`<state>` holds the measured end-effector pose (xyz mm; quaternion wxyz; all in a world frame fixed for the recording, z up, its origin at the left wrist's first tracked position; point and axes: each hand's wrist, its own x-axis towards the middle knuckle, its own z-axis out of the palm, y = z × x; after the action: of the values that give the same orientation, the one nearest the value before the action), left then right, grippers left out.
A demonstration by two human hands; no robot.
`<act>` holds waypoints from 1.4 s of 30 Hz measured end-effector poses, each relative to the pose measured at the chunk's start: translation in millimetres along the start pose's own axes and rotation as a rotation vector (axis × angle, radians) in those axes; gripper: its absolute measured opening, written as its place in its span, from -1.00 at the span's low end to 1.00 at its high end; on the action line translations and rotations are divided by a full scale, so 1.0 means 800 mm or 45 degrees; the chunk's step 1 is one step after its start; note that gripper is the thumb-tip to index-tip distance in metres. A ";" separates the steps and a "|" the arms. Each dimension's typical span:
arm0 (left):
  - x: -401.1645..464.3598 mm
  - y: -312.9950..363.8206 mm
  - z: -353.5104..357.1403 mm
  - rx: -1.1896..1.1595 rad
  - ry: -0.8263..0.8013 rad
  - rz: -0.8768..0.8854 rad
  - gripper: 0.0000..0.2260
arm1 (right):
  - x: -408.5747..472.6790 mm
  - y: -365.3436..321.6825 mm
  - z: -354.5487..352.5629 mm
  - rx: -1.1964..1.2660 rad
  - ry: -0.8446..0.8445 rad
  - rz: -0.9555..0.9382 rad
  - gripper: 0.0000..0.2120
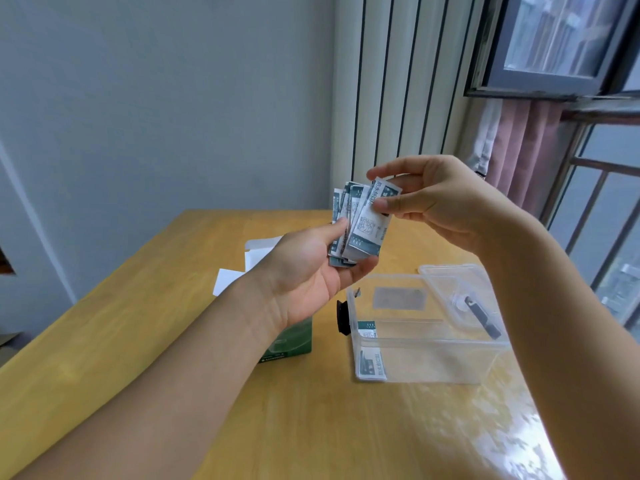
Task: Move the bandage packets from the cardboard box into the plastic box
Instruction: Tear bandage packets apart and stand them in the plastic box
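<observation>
Right now the fan of white-and-teal paper bandage packets (349, 230) hangs in the air above the light wooden table (173, 306), held over its middle, nearer the far edge than the near one. The left hand (308, 275) cups the bundle from below, palm up, thumb and curled fingers clamped on the lower ends. The right hand (436, 199) comes in from the right and pinches the front packet (369, 226) near its top between thumb and forefinger. That packet's long axis runs steeply, top tilted a little to the right, so it lies to the left of the right hand and just above the left palm.

The relation that matters, as I judge it, is this: the clear plastic box (426, 344) sits open below and slightly right of the bundle, toward the table's right edge, and so on the right hand's side. Peeling the front packet off and lowering it should be the right hand's job, while the left keeps the rest together. Two packets (370, 362) already lie against the box's left wall, so the task looks begun but far from done.

The box's clear lid (460, 296) leans at its far right corner. The green cardboard box (294, 341), white flaps open, stands on the table beneath the left wrist, just left of the plastic box, mostly hidden; whether packets remain in it I cannot tell.
</observation>
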<state>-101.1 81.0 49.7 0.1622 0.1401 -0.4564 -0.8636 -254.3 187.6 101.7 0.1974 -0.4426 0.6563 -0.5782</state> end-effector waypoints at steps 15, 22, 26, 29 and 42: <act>-0.017 0.005 0.007 0.337 -0.068 0.059 -0.65 | -0.011 -0.013 0.024 -0.676 -0.063 -0.368 -0.40; -0.019 0.011 0.011 0.270 -0.029 0.079 -0.70 | -0.029 -0.027 0.041 -1.157 -0.355 -0.330 0.32; -0.019 0.007 0.016 0.314 0.011 0.160 -0.71 | -0.026 -0.022 0.059 -1.248 -0.314 -0.429 0.29; -0.020 0.011 0.013 0.239 -0.052 0.118 -0.58 | -0.025 -0.020 0.058 -1.218 -0.262 -0.475 0.17; -0.009 -0.005 0.011 0.019 0.139 0.167 -0.49 | -0.021 -0.014 0.062 -0.768 -0.413 -0.310 -0.15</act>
<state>-98.7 92.8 51.9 0.2419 0.1581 -0.4616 -0.8387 -203.5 173.0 95.3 0.0892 -0.6418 0.7001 -0.3000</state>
